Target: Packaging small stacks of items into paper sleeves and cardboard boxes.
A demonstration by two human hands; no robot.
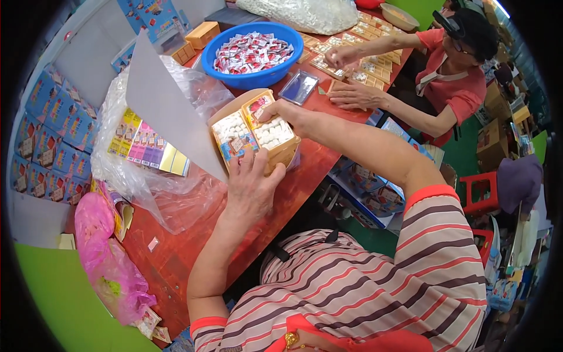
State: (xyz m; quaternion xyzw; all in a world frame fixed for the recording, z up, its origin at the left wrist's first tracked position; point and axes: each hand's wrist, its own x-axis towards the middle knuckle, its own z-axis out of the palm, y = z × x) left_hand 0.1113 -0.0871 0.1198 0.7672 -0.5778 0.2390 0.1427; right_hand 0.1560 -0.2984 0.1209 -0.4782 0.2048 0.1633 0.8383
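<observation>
The small tray [253, 130] of white tablets sits on the red surface [176, 252], near its edge. Your left hand [251, 189] cups its near side, fingers closed on it; your right hand [288, 111] pinches the far corner. Keep it level so nothing spills toward the blue bowl [231, 73].

Red-brown tabletop [170, 258]; green floor [463, 149]; red plastic stool [480, 190] at right; blue cartons [50, 141] stacked at left; light was even.
</observation>
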